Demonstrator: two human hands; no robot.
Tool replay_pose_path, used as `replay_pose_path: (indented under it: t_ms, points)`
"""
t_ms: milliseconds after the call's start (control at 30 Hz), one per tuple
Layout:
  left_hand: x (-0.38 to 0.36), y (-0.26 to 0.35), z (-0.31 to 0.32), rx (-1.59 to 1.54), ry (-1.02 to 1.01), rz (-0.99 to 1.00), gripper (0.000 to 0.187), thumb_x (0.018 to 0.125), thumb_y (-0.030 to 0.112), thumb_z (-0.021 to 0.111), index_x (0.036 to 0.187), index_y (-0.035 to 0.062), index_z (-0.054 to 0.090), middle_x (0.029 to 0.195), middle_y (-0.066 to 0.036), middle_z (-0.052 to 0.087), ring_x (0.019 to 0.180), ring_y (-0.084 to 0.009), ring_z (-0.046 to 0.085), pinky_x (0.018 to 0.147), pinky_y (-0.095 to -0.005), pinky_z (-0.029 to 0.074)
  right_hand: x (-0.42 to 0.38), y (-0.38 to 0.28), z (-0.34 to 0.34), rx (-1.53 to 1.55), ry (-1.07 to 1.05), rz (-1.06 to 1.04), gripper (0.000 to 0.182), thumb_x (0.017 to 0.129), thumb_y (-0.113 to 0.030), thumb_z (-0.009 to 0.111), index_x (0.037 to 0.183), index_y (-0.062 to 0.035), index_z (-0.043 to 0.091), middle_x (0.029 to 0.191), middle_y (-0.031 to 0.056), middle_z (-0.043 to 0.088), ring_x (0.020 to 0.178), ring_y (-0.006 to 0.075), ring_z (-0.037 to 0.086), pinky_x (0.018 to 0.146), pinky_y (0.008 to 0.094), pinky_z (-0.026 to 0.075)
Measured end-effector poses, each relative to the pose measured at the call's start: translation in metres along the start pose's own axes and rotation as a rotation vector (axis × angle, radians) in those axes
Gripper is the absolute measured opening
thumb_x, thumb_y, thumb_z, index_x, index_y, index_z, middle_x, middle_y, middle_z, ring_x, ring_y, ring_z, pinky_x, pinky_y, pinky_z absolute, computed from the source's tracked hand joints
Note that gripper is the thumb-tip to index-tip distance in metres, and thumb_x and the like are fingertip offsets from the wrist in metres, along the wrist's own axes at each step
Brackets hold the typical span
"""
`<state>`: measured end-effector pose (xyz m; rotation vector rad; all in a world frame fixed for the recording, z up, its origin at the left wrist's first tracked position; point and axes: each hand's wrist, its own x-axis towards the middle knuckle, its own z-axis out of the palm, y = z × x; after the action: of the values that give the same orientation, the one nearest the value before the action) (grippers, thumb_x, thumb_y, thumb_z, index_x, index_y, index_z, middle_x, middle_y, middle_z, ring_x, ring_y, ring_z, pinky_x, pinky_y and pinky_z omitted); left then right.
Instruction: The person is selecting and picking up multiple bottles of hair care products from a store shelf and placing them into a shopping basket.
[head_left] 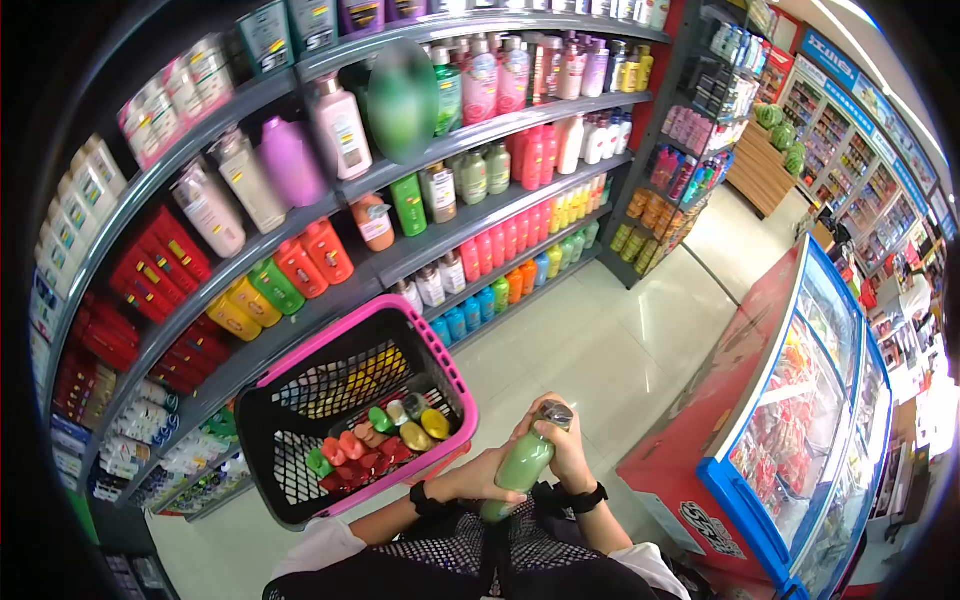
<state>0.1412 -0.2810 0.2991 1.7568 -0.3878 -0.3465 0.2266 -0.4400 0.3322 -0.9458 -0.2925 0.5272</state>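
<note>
A pale green bottle point(526, 461) with a dark, shiny cap is tilted in front of my body. My left hand point(478, 474) is closed around its lower part. My right hand point(570, 452) is closed around the upper part, near the cap. To the left of my hands is a black mesh shopping basket with a pink rim point(452, 372). Inside it lie several bottles with red, green, yellow and white tops, among them a yellow-topped one point(435, 423). What supports the basket is hidden.
Shelves point(400, 262) of shampoo and lotion bottles curve along the left and front. A red and blue glass-topped freezer point(700, 490) stands on the right. Tiled floor point(600, 345) runs between them. Farther back are a corner rack point(690, 150) and watermelons point(782, 135) on a wooden stand.
</note>
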Motion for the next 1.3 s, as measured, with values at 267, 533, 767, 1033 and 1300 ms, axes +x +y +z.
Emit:
replay_pose_path:
  t_ms: [267,533,767,1033,1300]
  points:
    - [0.126,-0.009,0.033,-0.133,-0.296,0.03,0.082,0.072,0.034,0.075,0.133,-0.0004,0.034,0.11,-0.016,0.058,0.102,-0.0259,0.058,0.089,-0.036,0.046,-0.002,-0.062,-0.083,-0.115,0.297,-0.105,0.02,0.076,-0.013,0.053,0.092,0.0,0.05,0.068,0.014,0.059,0.066,0.025,0.061,0.066,0.0348,0.052]
    - [0.172,-0.028,0.027,-0.251,-0.361,-0.197,0.085,0.075,0.038,0.073,0.136,-0.003,0.029,0.12,-0.018,0.052,0.11,-0.0241,0.053,0.095,-0.0347,0.042,0.032,-0.046,-0.134,0.019,0.395,-0.005,0.018,0.08,-0.014,0.05,0.093,-0.0008,0.049,0.069,0.0133,0.057,0.067,0.0256,0.06,0.066,0.0342,0.051]
    - [0.224,-0.05,-0.011,-0.291,-0.321,-0.127,0.081,0.077,0.038,0.071,0.135,-0.0023,0.03,0.12,-0.014,0.05,0.111,-0.0199,0.05,0.093,-0.0321,0.041,0.103,-0.058,-0.156,-0.058,0.387,0.022,0.019,0.082,-0.013,0.051,0.095,-0.0002,0.047,0.071,0.0143,0.059,0.066,0.0256,0.062,0.067,0.0348,0.052]
    - [0.345,-0.027,-0.124,-0.062,-0.167,-0.092,0.086,0.072,0.035,0.076,0.134,-0.0025,0.03,0.114,-0.021,0.056,0.105,-0.029,0.057,0.092,-0.0369,0.044,0.259,-0.118,-0.19,-0.328,0.226,0.0,0.022,0.081,-0.014,0.051,0.097,0.0008,0.048,0.08,0.0167,0.06,0.079,0.0277,0.063,0.078,0.0384,0.052]
    - [0.364,-0.059,-0.239,0.158,0.22,-0.002,0.1,0.062,0.03,0.084,0.141,0.004,0.027,0.126,-0.02,0.05,0.117,-0.032,0.052,0.097,-0.039,0.043,0.407,-0.097,-0.191,-0.629,-0.289,-0.04,0.041,0.072,-0.012,0.075,0.103,0.0038,0.054,0.101,0.0108,0.07,0.095,0.0185,0.064,0.086,0.0312,0.048]
